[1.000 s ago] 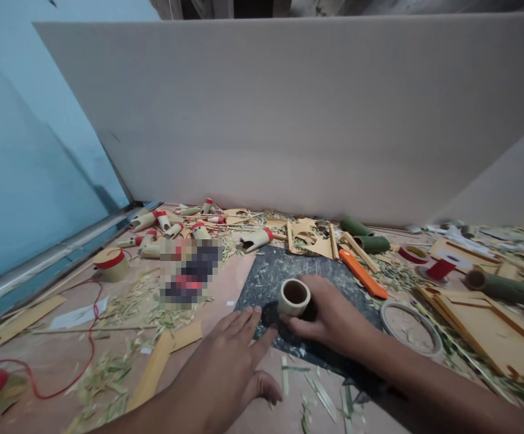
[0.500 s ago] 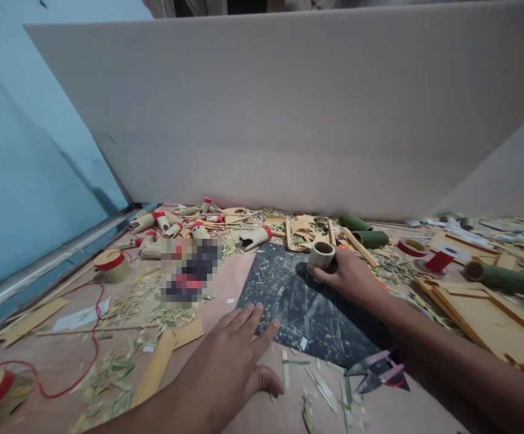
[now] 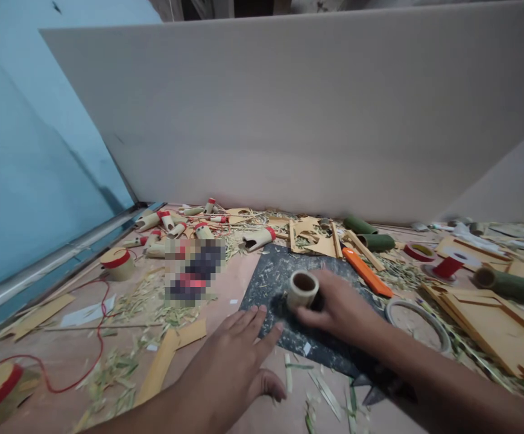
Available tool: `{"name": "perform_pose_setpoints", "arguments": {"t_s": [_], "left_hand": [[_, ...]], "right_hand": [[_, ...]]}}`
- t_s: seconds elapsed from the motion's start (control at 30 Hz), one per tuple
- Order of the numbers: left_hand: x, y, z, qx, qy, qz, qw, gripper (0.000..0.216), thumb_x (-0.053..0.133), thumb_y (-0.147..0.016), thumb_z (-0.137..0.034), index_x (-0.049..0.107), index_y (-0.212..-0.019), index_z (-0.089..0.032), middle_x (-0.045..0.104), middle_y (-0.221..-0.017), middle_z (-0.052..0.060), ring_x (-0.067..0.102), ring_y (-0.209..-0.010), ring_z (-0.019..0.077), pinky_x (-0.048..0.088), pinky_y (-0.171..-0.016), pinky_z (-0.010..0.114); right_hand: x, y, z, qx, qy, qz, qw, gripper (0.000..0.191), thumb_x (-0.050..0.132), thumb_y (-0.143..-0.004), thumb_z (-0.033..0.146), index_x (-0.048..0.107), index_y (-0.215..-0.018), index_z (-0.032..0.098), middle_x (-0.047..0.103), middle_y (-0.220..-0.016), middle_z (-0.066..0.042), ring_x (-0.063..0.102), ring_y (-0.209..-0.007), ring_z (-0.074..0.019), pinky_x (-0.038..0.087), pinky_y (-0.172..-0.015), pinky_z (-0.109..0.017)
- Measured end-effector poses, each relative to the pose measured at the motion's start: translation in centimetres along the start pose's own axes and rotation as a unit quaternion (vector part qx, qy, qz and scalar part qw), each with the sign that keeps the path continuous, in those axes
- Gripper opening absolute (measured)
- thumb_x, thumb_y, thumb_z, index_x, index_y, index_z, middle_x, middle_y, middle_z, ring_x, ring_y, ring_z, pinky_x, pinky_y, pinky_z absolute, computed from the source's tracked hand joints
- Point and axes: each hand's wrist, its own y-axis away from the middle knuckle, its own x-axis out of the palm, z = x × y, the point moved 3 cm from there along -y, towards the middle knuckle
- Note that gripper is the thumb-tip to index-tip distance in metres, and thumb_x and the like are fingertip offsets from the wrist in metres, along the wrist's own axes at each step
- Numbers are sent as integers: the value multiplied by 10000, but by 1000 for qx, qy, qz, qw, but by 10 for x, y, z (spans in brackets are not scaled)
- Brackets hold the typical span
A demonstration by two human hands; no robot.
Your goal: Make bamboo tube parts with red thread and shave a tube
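In the head view, the right hand [image 3: 340, 307] holds 1 short bamboo tube [image 3: 300, 298], open end up, on or just above the dark sheet [image 3: 262, 289]; which, I cannot tell. The left hand [image 3: 239, 355] is palm down, fingers slightly spread, holding nothing, by the sheet's near left edge. The tube should be light, stiff, perhaps slick; its outer wall, below the rim, suits gripping

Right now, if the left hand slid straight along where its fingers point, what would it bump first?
Probably the pale bamboo tube held by the right hand, across the black sheet, though depth is hard to judge.
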Motion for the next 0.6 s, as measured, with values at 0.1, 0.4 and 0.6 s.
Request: {"name": "perform_pose_setpoints", "arguments": {"t_s": [0.1, 0.4, 0.6], "left_hand": [[2, 0, 1, 5, 3, -11, 1000, 768, 731, -902, -587, 566, -1514, -153, 440, -1572, 267, 480, -1458, 425, 430, -1178, 598], [8, 0, 4, 15, -38, -6, 999, 768, 668, -927, -641, 555, -1530, -180, 450, -1587, 227, 496, -1459, 390, 459, -1173, 518], [14, 1, 10, 13, -9, -14, 1000, 799, 741, -885, -619, 553, -1529, -185, 436, -1591, 224, 488, -1458, 410, 447, -1183, 532]], "right_hand": [[-4, -2, -6, 39, 16, -35, 999, 95, 655, -865, 304, 623, -840, 218, 703, -806, -56, 612, -713, -232, 447, -670, -337], [-7, -2, -14, 47, 15, -7, 999, 134, 655, -882, 351, 640, -849, 222, 722, -795, -57, 636, -690, -234, 459, -647, -328], [-4, -1, -11, 19, 5, 23, 1000, 171, 747, -779, 360, 661, -866, 241, 732, -855, -38, 664, -781, -247, 479, -698, -327]]}}
